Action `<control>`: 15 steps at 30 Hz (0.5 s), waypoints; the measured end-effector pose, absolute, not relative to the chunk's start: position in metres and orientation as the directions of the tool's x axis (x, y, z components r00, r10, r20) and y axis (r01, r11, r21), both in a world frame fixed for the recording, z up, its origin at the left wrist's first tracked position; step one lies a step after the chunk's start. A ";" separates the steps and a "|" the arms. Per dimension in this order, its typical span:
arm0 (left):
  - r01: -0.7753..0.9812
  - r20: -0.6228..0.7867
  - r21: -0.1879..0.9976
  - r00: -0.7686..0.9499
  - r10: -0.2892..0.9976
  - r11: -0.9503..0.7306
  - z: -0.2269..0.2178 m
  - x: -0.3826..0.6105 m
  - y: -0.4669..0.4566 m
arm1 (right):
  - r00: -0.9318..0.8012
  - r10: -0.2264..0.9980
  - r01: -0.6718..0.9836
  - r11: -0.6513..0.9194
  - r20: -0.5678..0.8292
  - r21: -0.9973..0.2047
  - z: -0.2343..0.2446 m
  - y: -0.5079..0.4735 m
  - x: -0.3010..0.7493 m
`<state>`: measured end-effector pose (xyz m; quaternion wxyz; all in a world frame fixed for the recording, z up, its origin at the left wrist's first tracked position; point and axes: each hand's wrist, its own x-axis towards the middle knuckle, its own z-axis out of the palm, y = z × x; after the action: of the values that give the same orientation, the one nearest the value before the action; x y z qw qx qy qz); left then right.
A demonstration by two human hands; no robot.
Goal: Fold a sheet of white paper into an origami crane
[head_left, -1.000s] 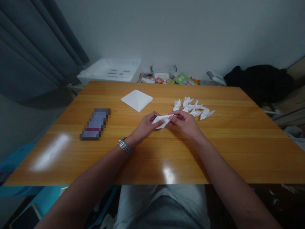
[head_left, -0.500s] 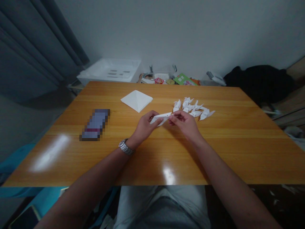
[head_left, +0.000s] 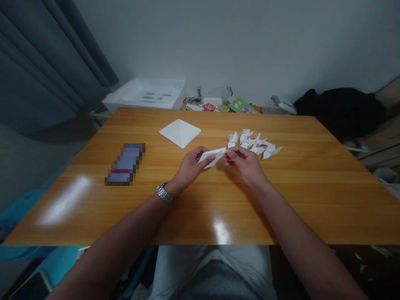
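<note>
Both my hands pinch one small folded white paper [head_left: 211, 156] just above the wooden table [head_left: 312, 191]. My left hand [head_left: 191, 166], with a metal watch on its wrist, grips the paper's left end. My right hand [head_left: 245, 163] pinches its right tip between thumb and fingers. A cluster of several finished white paper cranes [head_left: 253, 143] lies just beyond my right hand. A stack of white square paper [head_left: 180, 132] rests beyond my left hand.
A blurred dark rectangular object [head_left: 125, 163] lies on the table's left part. Behind the table stand a white plastic tray [head_left: 145, 93], colourful clutter [head_left: 225, 105] and a black bag [head_left: 342, 108]. A dark curtain [head_left: 37, 66] hangs at the left.
The paper has been lifted slightly and drawn out thinner between my fingers. Both hands stay in nearly the same place.
</note>
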<state>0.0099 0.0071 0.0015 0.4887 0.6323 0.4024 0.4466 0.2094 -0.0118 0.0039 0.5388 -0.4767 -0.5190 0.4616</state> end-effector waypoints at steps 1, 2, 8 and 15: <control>0.058 0.163 0.981 0.279 0.946 -0.186 0.002 0.010 0.007 | 0.041 0.993 -0.019 0.108 0.107 -0.994 0.003 -0.011 0.209; 0.048 0.156 0.983 0.282 0.947 -0.176 0.003 0.011 0.006 | 0.047 0.994 -0.037 0.098 0.097 -0.994 0.003 -0.011 0.209; 0.079 0.142 0.982 0.273 0.952 -0.169 0.000 0.010 0.007 | 0.049 0.992 -0.025 0.121 0.119 -0.992 0.005 -0.012 0.208; 0.075 0.148 0.982 0.285 0.947 -0.176 0.000 0.010 0.007 | 0.040 0.981 0.063 0.188 0.190 -0.980 0.004 -0.012 0.212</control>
<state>0.0100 0.0069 0.0002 0.4970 0.6288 0.4063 0.4388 0.2115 -0.0124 0.0045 0.5415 -0.4761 -0.5482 0.4237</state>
